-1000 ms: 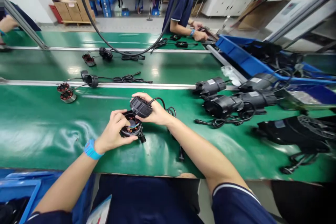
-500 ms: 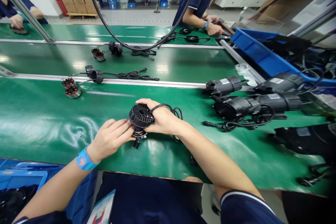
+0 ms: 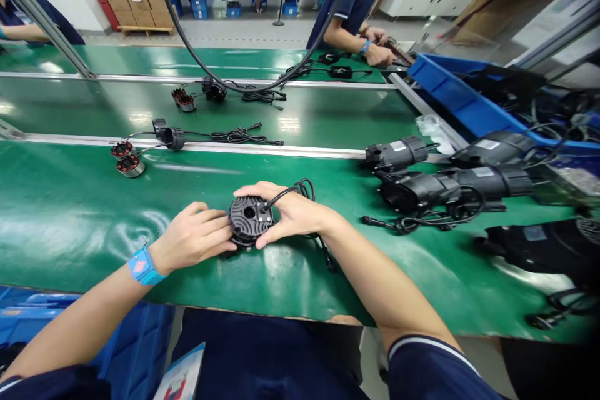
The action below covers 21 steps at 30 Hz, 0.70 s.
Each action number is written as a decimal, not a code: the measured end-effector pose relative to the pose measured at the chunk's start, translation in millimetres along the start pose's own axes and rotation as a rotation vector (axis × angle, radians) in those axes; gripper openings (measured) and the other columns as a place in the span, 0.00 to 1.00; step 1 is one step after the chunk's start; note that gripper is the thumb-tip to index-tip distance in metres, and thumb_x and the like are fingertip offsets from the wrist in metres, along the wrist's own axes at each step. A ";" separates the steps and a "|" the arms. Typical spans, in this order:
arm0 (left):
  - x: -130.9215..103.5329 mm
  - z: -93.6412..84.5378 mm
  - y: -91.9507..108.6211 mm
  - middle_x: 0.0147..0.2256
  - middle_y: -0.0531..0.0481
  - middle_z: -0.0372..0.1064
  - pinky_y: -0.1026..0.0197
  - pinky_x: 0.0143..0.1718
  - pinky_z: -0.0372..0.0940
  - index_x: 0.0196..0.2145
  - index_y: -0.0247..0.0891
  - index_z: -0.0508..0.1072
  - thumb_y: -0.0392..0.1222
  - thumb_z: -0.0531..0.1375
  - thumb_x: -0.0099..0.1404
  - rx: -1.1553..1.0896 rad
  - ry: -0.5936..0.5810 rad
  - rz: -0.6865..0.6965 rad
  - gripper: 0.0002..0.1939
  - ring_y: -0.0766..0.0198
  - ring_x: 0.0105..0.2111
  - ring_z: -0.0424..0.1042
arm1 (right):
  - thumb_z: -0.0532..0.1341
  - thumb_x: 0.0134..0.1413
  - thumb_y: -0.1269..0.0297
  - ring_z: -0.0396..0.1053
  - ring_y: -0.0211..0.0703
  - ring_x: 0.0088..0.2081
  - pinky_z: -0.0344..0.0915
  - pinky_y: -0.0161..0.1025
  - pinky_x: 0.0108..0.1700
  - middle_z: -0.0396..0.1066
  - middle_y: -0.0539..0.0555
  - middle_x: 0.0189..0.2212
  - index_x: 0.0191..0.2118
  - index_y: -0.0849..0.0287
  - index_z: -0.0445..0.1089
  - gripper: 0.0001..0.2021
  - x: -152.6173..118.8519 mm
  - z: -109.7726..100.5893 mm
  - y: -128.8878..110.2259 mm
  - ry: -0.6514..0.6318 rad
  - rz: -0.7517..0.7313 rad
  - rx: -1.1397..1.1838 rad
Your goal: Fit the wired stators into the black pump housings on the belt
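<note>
A round black ribbed part (image 3: 250,220) with a centre hole faces up above the green bench, a black cable (image 3: 285,190) leaving its top. My right hand (image 3: 290,215) wraps round its right side, thumb at the near edge and fingers at the far edge. My left hand (image 3: 194,234), with a blue wristband (image 3: 144,266), presses its fingertips on the left side. What lies under the part is mostly hidden; a small dark piece shows below it by my left fingertips.
Black motor-like housings (image 3: 398,153) and cables lie on the right, near a blue bin (image 3: 469,103). Copper-wound parts (image 3: 130,165) and black rings (image 3: 174,137) are at the left by a metal rail (image 3: 309,151). Another person's hands (image 3: 379,53) work across the bench.
The black part has tilted so its ribbed top faces up and sits lower; the piece and coloured wires below it are now mostly hidden. The cable's loop and end have shifted.
</note>
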<state>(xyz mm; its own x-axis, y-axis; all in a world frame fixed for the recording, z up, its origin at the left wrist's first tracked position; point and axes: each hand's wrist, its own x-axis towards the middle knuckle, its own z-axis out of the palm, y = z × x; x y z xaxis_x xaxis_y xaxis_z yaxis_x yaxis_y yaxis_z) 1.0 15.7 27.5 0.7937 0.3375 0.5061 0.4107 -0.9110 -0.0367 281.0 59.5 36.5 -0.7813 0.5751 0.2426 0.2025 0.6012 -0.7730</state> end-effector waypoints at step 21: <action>57.1 -6.8 34.5 0.42 0.36 0.68 0.48 0.36 0.64 0.55 0.25 0.67 0.57 0.61 0.67 0.195 -0.362 -0.159 0.32 0.47 0.38 0.65 | 0.77 0.40 0.53 0.52 0.65 0.70 0.52 0.58 0.69 0.55 0.73 0.67 0.75 0.66 0.28 0.70 -15.8 38.1 3.1 0.055 0.029 0.017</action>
<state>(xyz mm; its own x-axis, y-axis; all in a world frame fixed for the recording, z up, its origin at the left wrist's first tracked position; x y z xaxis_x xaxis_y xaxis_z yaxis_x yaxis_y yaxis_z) 57.4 1.9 61.0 0.8054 0.5630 0.1852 0.5901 -0.7909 -0.1620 271.5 31.1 8.0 -0.7417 0.6219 0.2514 0.2141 0.5746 -0.7899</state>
